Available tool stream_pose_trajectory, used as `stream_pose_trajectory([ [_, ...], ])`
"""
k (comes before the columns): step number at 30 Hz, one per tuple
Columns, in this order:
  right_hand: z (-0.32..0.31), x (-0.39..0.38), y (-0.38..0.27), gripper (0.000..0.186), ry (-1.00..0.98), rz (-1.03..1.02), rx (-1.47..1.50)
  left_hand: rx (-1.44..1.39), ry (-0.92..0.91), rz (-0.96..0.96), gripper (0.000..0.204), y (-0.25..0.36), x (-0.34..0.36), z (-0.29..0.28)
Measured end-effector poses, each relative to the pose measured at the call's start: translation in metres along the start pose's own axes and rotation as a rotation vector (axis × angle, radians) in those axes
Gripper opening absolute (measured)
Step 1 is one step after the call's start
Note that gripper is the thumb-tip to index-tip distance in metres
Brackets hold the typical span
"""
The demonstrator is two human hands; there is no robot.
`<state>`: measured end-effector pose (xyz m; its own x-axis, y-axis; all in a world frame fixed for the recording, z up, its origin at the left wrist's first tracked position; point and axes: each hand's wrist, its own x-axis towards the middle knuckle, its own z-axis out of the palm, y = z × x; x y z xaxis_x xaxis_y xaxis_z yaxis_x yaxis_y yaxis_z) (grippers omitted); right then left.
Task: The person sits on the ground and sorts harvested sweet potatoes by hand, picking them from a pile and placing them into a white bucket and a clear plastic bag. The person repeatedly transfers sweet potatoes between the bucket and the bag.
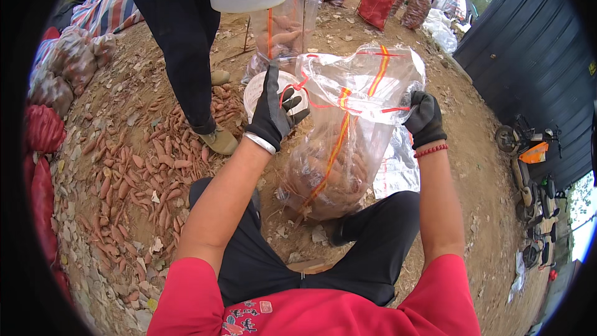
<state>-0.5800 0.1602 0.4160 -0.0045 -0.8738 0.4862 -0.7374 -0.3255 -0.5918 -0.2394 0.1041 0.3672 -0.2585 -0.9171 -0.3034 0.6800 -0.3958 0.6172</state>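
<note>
The right grip clasps a clear plastic bag holding sweet potatoes. The left grip, released, spreads by a red drawstring.

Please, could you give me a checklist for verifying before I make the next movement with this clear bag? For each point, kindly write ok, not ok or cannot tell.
1. Right hand grips the rim of the clear bag: ok, gloved fingers are closed on it.
2. Left hand has a firm hold: cannot tell; its fingers are spread, with red cord near them.
3. Bag's base rests on the ground: ok, between the knees.
4. Bag tied shut: not ok, the top is untied; sweet potatoes are in its lower part.
5. Ground at left free: not ok, loose sweet potatoes lie scattered near the standing person.
</note>
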Motion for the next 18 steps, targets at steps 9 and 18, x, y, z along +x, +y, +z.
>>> stream_pose_trajectory([
  [9,0.018,-0.008,-0.026,0.01,-0.02,0.046,0.308,0.137,-0.046,0.156,0.061,-0.012,-0.008,0.033],
  [18,0.018,-0.009,-0.005,0.07,-0.037,0.013,0.404,-0.443,-0.086,0.129,0.021,-0.029,0.041,0.04],
])
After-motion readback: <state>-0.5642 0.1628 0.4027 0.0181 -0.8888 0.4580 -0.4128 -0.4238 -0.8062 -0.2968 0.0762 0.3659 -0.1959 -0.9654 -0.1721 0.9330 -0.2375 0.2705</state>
